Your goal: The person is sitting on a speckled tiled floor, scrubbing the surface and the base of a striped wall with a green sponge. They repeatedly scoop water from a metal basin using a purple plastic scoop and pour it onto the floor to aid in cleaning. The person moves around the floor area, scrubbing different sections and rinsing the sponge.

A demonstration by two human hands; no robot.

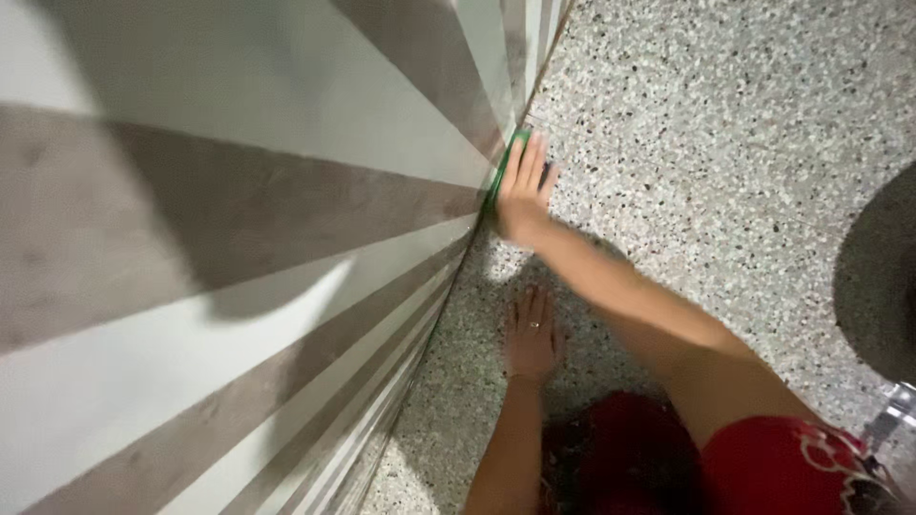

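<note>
- Fingers of the right hand lie flat and stretched out, pressing a thin green strip against the foot of the grey-and-white striped wall; nothing is clasped.
- Just below along that wall's base, the left hand, ring on one finger, rests palm-down on the speckled terrazzo floor, open and holding nothing.
- Farther from the wall, red patterned clothing shows.
- Judged risk: uneven pressure could let the strip slide or buckle away from the wall's edge.
</note>
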